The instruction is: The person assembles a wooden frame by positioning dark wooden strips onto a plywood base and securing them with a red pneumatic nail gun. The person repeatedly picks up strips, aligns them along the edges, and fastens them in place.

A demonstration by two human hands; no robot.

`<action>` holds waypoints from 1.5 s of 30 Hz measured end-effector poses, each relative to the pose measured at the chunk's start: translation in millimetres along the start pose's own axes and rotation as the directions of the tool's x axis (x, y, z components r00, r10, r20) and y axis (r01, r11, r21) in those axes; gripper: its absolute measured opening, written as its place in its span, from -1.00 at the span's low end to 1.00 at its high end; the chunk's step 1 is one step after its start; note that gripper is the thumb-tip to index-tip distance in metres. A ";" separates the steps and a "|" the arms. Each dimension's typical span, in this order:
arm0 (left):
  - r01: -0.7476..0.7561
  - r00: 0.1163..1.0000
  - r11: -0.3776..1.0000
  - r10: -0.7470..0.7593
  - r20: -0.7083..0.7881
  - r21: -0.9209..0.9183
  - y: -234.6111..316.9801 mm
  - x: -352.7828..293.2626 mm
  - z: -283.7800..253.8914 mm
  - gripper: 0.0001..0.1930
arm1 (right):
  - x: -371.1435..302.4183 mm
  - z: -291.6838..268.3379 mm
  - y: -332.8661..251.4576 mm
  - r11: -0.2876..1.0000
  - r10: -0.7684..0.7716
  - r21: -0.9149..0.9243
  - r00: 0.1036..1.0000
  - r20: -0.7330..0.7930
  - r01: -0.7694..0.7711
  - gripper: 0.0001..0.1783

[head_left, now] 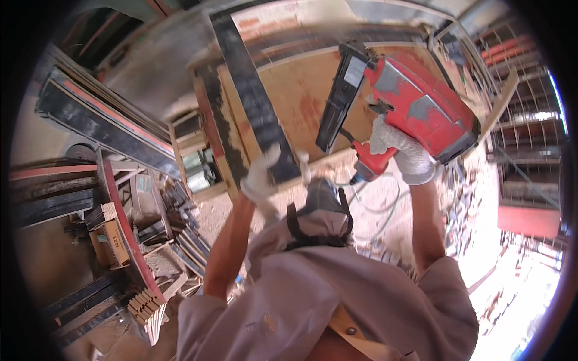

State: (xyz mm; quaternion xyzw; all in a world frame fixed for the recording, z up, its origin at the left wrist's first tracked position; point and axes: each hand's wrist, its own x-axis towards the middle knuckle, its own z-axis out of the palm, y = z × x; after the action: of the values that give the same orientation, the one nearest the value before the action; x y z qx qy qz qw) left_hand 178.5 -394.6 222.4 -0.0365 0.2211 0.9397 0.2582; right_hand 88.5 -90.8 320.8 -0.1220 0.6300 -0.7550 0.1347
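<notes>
My right hand [404, 150], in a pale knit glove, is wrapped round the handle of a red nail gun [421, 99] with worn grey patches. The gun's long black magazine [343, 90] slants over a wooden panel [301, 108]. A long black-faced board [253, 96] lies across that panel, running away from me. At the board's near end, my left hand [260, 179], also gloved, grips its left edge with the thumb on top. Whitish fingertip-like shapes show beyond the board's right edge, but blur leaves them unclear.
Dark planks [108, 123] are stacked at the left. Below them, a reddish curved beam [120, 222] borders more timber and a cardboard box [116, 242]. A pale hose [394, 210] loops on the ground below the gun. Metal racks [530, 138] stand at the right.
</notes>
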 end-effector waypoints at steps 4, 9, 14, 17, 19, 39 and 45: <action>-0.082 0.993 0.987 0.069 0.097 0.140 -0.2 11.6 -12.1 -0.28 | -102.4 57.2 38.1 1.000 0.000 -0.015 0.970 -0.243 -0.004 -0.73; -0.136 0.986 0.969 0.153 -0.071 0.204 -6.5 12.3 -14.2 -0.22 | -207.1 86.6 153.3 0.987 0.156 0.099 0.913 -0.378 -0.127 -0.87; -0.112 0.993 0.965 0.118 -0.011 0.236 -1.2 7.9 -11.4 -0.15 | -251.8 133.0 190.6 0.980 0.062 -0.158 0.936 -0.346 -0.124 -0.84; -0.072 0.996 0.981 0.079 -0.034 0.180 -2.7 6.9 -5.8 -0.15 | -269.0 125.7 252.8 0.957 0.028 -0.269 0.959 -0.281 -0.107 -0.78; -0.069 0.997 0.981 0.074 -0.020 0.184 -1.6 7.7 -3.4 -0.16 | -269.1 121.9 280.5 0.940 0.000 -0.332 0.971 -0.240 -0.082 -0.73; -0.098 0.995 0.960 0.096 0.020 0.263 -2.4 11.4 -9.1 -0.24 | -246.6 126.3 322.8 0.939 0.015 -0.339 0.989 -0.146 -0.064 -0.74; -0.085 0.996 0.971 0.090 -0.015 0.222 -1.8 12.4 -7.1 -0.21 | -251.0 128.4 323.2 0.939 0.023 -0.337 0.988 -0.151 -0.073 -0.78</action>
State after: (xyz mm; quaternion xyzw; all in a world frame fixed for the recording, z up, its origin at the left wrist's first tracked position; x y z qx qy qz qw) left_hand 168.4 -390.4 212.9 -0.0097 0.3291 0.9192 0.2162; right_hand 384.5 -174.0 21.8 -0.0731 0.7623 -0.6376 0.0838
